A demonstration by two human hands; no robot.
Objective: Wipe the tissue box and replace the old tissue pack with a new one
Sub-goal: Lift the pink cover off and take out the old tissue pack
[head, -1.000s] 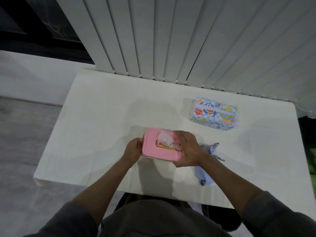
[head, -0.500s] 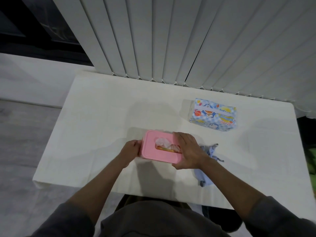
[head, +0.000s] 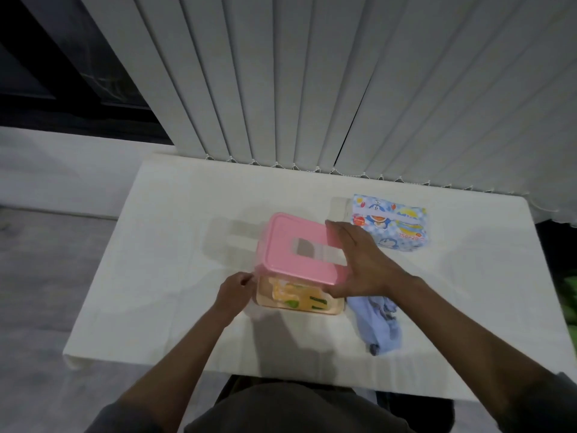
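My right hand (head: 359,260) grips the pink lid (head: 290,245) of the tissue box by its right side and holds it lifted and tilted above the base. The translucent orange base (head: 265,300) stands on the table, with the old yellow and green tissue pack (head: 293,300) showing inside. My left hand (head: 234,292) presses against the base's left end, fingers curled. A new blue cartoon-printed tissue pack (head: 390,223) lies at the back right.
A crumpled light blue cloth (head: 377,323) lies right of the box, partly under my right forearm. The white table (head: 175,245) ends close to my body, and vertical blinds (head: 312,89) hang just behind its far edge.
The lid was shut on the box with tissue poking through its slot. Now my right hand has lifted it off the base, exposing the old pack. The view has moved closer.
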